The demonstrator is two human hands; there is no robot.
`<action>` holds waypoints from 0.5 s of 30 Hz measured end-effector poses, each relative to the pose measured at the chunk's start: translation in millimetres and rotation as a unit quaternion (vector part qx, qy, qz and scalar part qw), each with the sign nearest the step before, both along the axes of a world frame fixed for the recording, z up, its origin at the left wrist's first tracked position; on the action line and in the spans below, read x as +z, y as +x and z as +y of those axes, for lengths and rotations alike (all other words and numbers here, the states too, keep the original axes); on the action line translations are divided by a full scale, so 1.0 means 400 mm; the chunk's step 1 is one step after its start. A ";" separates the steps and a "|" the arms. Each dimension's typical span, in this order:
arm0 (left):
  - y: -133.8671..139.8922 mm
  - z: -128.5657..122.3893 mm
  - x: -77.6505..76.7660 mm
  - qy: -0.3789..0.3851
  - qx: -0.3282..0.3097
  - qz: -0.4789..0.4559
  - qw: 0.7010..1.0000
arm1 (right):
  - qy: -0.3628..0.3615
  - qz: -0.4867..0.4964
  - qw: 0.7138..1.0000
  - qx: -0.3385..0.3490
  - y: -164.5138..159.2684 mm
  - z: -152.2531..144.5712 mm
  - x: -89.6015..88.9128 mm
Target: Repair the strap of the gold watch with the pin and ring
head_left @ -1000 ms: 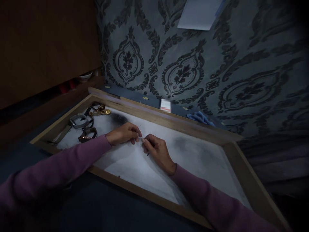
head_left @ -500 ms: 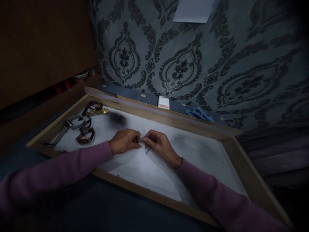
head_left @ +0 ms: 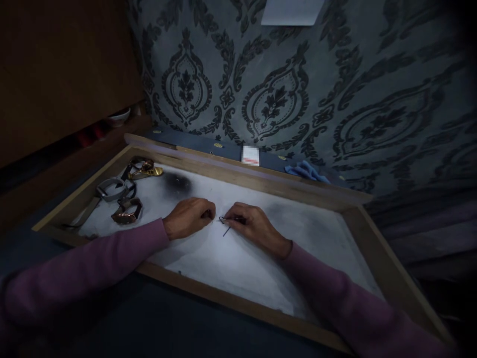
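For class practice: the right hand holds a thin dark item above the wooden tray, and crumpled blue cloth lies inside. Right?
Not inside: the head view shows the cloth beyond the wooden tray; the right hand does hold the dark item.

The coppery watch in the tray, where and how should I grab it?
I'd pinch the coppery watch by its strap, from above, coming in from the picture's right. The strap seems to stand up as a loop, so fingers could close on it. White tray floor shows between it and the left hand; a grey band sits close on its far left side.
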State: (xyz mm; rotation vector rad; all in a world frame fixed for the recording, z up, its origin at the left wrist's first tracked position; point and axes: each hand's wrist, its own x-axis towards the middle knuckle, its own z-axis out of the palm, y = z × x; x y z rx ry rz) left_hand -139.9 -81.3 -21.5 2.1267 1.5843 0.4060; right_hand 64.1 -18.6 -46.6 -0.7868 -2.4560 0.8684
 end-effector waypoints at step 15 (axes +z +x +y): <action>0.001 0.003 0.002 -0.023 -0.001 0.009 1.000 | 0.028 0.001 1.000 0.009 -0.013 -0.018 0.001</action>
